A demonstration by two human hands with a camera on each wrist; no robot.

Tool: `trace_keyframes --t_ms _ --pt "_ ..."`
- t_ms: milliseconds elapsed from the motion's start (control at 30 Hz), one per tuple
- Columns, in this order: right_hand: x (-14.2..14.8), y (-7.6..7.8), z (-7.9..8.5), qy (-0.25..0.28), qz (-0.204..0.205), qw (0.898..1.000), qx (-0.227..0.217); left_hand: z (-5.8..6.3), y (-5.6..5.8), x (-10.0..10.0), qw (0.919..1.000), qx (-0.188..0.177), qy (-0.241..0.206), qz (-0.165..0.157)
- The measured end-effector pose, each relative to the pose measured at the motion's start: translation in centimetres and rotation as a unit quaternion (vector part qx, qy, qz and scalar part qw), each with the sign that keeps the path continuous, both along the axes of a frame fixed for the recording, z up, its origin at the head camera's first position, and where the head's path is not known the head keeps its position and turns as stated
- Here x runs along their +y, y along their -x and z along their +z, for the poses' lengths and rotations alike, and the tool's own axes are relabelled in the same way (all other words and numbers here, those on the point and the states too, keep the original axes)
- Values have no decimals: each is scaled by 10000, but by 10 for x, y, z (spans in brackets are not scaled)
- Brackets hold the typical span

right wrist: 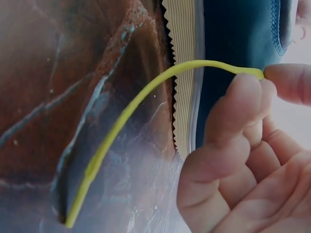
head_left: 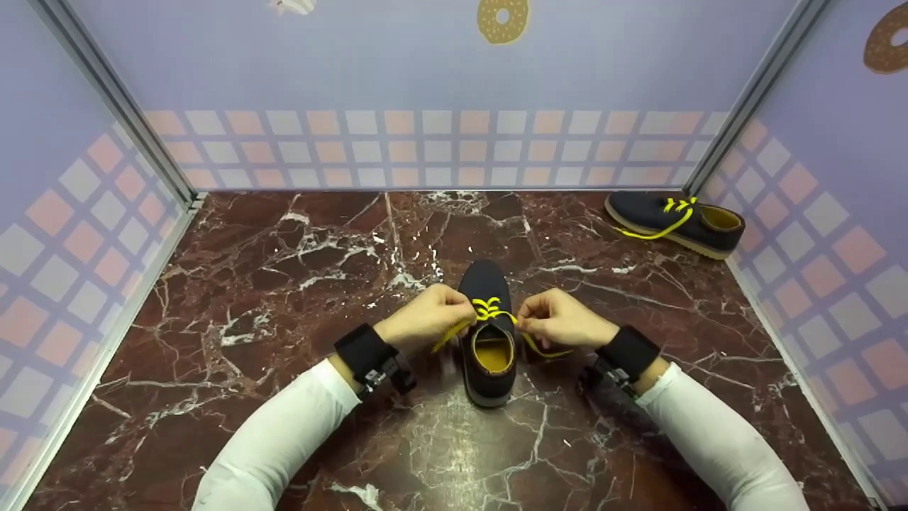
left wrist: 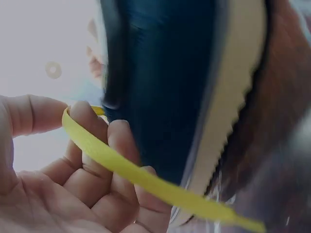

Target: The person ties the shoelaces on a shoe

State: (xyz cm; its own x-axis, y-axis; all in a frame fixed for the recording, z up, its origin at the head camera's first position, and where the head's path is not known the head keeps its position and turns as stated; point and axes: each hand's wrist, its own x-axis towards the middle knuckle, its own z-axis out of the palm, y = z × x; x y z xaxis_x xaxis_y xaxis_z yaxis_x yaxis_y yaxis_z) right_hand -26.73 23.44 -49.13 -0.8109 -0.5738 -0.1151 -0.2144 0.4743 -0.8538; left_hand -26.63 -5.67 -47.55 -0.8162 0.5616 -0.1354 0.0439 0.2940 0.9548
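A dark navy shoe (head_left: 488, 280) with a pale ridged sole stands upright in the middle of the table, toe pointing away from me. Its yellow shoelace (head_left: 486, 309) runs across the eyelets, with one end out to each side. On the shoe's left, my left hand (head_left: 434, 316) pinches one lace end between thumb and forefinger; the loose tail (left wrist: 141, 179) hangs past the fingers in the left wrist view. My right hand (head_left: 564, 319) pinches the other end at the right side, and that tail (right wrist: 116, 126) droops toward the table in the right wrist view.
A second navy shoe (head_left: 667, 223) with a yellow lace lies at the back right, close to the corner. Purple panels (head_left: 454, 78) with a checked band enclose the marbled table (head_left: 284, 426) at the back and both sides. Small white specks lie beyond the left hand.
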Motion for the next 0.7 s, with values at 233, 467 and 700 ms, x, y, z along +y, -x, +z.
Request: trace_keyframes --t_ms 233,467,700 --pt "-2 -2 0 38 114 9998 -166 1 6 -5 9957 -805 -418 -213" --pt "-2 -2 -1 130 175 9995 -243 0 5 -5 9887 -1170 -914 -229" --pt "-2 -3 -2 175 219 9993 -249 -5 -2 1 9819 -1416 -1251 123"
